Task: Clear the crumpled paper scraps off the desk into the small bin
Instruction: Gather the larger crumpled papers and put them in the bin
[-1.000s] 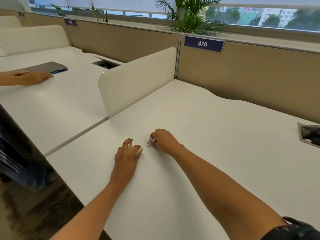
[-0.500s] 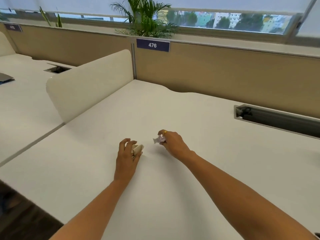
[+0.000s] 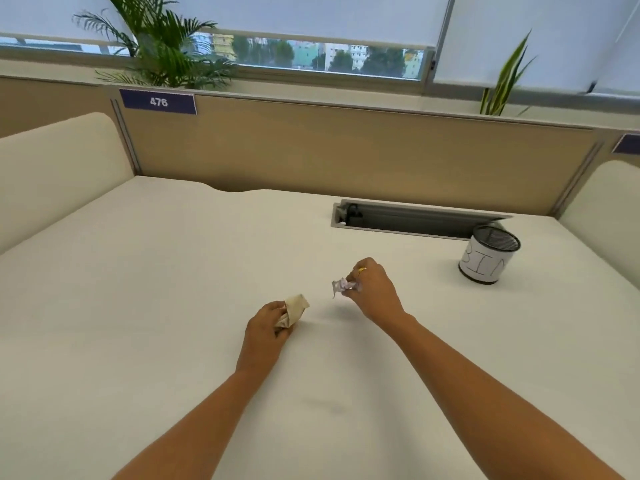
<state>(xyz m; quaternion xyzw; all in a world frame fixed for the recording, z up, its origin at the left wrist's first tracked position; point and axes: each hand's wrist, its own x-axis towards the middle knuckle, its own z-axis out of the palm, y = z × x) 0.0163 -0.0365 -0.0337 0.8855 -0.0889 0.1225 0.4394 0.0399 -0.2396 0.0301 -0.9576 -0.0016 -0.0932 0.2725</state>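
A person stands at a cream office desk [image 3: 173,271], both bare forearms reaching out over it. The left hand [image 3: 268,327] has its fingers curled around a beige crumpled paper scrap [image 3: 294,308], which sticks out past the fingertips, away from the person. Just to the right of that hand and a little farther out, the right hand [image 3: 375,291] pinches a smaller white crumpled paper scrap [image 3: 341,286] between thumb and fingertips. That scrap pokes out toward the left hand, and the two scraps are near each other but apart. A gold ring [image 3: 361,270] shows on one finger of the right hand. Whether the hands rest on the desk or hover just over it cannot be told. The small bin [image 3: 486,259], a black mesh cup wrapped in white paper with "BIN" handwritten on it, stands upright on the desk, well beyond the right hand and to its right. Just behind the bin, an open grey cable tray [image 3: 415,220] is sunk into the desk top. Beyond both hands a tan partition [image 3: 346,150] runs along the back of the desk, bearing a dark blue plate numbered 476 [image 3: 158,102] far out past the left hand. A cream divider [image 3: 59,168] stands well to the left of the left hand. Behind the partition grow a palm plant [image 3: 166,46] and a striped-leaf plant [image 3: 502,81].
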